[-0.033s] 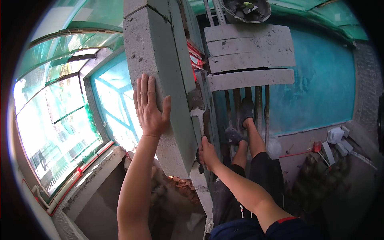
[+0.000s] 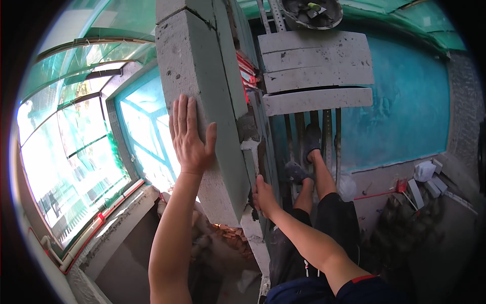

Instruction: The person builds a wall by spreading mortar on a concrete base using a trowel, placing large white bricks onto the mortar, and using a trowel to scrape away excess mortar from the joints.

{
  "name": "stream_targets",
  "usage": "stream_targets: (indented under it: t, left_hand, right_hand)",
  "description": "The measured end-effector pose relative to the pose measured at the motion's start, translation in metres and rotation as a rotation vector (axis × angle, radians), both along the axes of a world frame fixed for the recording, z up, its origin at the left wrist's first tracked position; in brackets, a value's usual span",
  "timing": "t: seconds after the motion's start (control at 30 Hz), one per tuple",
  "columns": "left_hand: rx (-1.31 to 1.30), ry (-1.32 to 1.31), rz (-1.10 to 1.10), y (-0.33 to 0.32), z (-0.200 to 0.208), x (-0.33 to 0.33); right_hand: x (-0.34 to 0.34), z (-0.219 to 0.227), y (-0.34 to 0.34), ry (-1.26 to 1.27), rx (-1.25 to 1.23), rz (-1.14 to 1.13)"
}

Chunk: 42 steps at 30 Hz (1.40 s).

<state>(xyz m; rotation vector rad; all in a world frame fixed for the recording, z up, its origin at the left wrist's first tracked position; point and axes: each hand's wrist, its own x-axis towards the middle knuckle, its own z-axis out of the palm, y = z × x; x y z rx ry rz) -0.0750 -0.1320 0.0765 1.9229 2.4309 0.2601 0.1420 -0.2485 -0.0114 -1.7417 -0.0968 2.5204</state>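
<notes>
My left hand (image 2: 191,144) lies flat on the pale face of a large aerated concrete block (image 2: 183,61) in the wall, fingers stretched out and thumb apart. Lower and to the right, my right hand (image 2: 266,196) is closed at the wall's edge, with its thumb pointing up along it. Whatever its fingers are wrapped round is hidden. Just above that hand is a grey, mortar-smeared piece (image 2: 250,144) against the block's side; I cannot tell whether it belongs to a tool.
Several loose blocks (image 2: 316,61) rest across metal bars (image 2: 327,137) where my feet stand. A bucket of mortar (image 2: 311,14) is beyond them. Red material (image 2: 246,71) shows beside the wall. Broken bricks (image 2: 233,237) lie below left; block offcuts (image 2: 430,185) and a red-handled tool (image 2: 377,194) lie lower right.
</notes>
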Motion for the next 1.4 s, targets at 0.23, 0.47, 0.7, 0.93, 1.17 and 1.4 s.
stream_targets:
  t: [0.23,0.47,0.7,0.93,1.17,1.4]
  left_hand:
    - [-0.042,0.000,0.026,-0.002,-0.001,0.000]
    - [-0.029,-0.013,0.022,0.002,0.001,0.001]
    - [-0.031,-0.014,0.017,-0.003,0.001,-0.002]
    - [-0.035,-0.015,0.019,0.001,0.003,0.001]
    - [-0.026,-0.014,0.018,-0.003,0.003,-0.002]
    - [-0.031,-0.022,0.030,0.002,0.003,0.006]
  right_hand:
    - [0.011,-0.008,-0.018,-0.032,0.086,0.023]
    - [0.013,-0.028,-0.053,-0.102,0.311,0.088]
    - [0.010,-0.044,-0.024,-0.028,0.209,0.065]
    - [-0.003,-0.045,0.005,0.038,0.164,0.022]
    - [-0.031,-0.042,0.071,0.133,0.111,0.005]
    - [-0.056,-0.055,0.187,0.202,0.228,0.032]
